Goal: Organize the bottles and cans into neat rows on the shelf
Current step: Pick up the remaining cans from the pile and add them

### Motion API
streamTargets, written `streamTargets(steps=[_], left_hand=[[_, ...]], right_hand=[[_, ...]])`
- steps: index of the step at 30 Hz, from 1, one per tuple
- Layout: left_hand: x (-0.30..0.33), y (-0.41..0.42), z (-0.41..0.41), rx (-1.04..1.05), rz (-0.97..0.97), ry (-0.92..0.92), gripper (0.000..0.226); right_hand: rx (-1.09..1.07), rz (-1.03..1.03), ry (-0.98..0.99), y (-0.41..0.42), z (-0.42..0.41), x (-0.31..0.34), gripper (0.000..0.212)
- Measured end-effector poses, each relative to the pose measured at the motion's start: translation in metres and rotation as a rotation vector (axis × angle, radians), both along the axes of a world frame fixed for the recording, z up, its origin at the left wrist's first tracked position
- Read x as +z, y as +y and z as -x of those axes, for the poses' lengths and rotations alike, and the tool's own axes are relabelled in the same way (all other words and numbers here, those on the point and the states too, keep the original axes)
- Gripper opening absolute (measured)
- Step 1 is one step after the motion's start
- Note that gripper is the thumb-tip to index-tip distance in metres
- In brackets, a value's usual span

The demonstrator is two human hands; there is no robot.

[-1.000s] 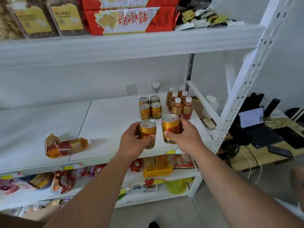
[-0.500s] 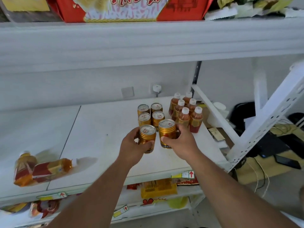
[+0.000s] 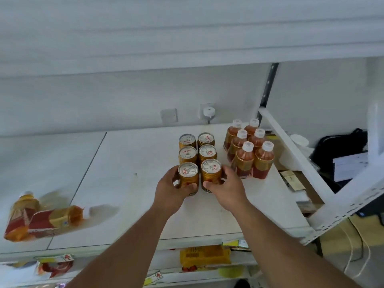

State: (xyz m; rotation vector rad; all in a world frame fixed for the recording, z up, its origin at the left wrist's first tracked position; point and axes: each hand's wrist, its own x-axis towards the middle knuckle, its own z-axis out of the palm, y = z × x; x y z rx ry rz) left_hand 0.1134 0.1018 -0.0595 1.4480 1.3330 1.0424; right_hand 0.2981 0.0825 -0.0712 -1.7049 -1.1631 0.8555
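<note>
Both arms outstretched — left hand (image 3: 173,189) grips one can (image 3: 188,177), right hand (image 3: 225,189) another (image 3: 211,174).

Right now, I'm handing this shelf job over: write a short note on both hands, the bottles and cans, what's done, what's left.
Left hand grips the front-left can; right hand grips the front-right can, both at the front of the can block.
Done: four cans stand behind in two columns; six upright bottles stand in two columns to their right.
Left: release both cans, then stand up the two lying bottles at the shelf's left.
</note>
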Motion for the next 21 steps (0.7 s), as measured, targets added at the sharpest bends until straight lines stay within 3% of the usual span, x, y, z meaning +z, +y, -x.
streamTargets(steps=[11, 14, 17, 21], left_hand=[[-0.017, 0.017, -0.001, 0.002, 0.037, -0.027, 0.064], [-0.015, 0.016, 0.001, -0.045, 0.070, 0.009, 0.075], [-0.006, 0.011, 0.008, -0.099, 0.136, 0.181, 0.103], [0.009, 0.000, 0.027, -0.122, 0.092, 0.531, 0.095]], right_hand=[[-0.017, -0.019, -0.001, 0.007, 0.007, -0.008, 0.075], [0.015, 0.011, -0.001, 0.003, 0.008, 0.000, 0.074], [0.053, 0.061, -0.022, -0.005, 0.009, 0.013, 0.074], [0.041, 0.199, -0.213, -0.027, 0.009, 0.031, 0.066]])
